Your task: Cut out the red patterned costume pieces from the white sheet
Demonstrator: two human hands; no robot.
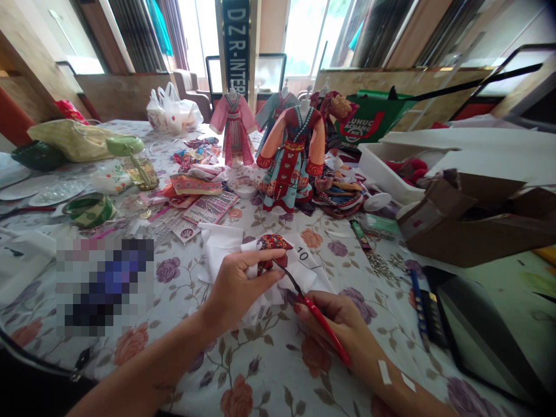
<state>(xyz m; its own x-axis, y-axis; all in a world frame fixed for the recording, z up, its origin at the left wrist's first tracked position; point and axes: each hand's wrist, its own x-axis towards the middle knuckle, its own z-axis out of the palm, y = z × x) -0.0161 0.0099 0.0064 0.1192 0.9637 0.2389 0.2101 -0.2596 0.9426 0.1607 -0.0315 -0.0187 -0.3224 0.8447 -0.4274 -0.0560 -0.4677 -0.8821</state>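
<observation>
My left hand (237,284) pinches a small piece of dark red patterned fabric (274,242) between thumb and fingers, above crumpled white cloth or paper. My right hand (332,315) grips a red-handled tool (324,325) with a thin, dark, slightly curved tip. That tip reaches the fabric's lower edge, close to my left thumb; whether it touches cannot be made out. A white sheet marked 10 (303,253) lies just beyond. My right fingers partly hide the tool, so its exact kind is unclear.
Small costumes on stands (289,156) rise behind my hands. Fabric scraps (195,185), a green tape roll (90,209) and a lidded glass cup (143,171) lie left. A cardboard box (460,231), loose metal bits (384,263) and a dark tablet-like slab (482,341) are right.
</observation>
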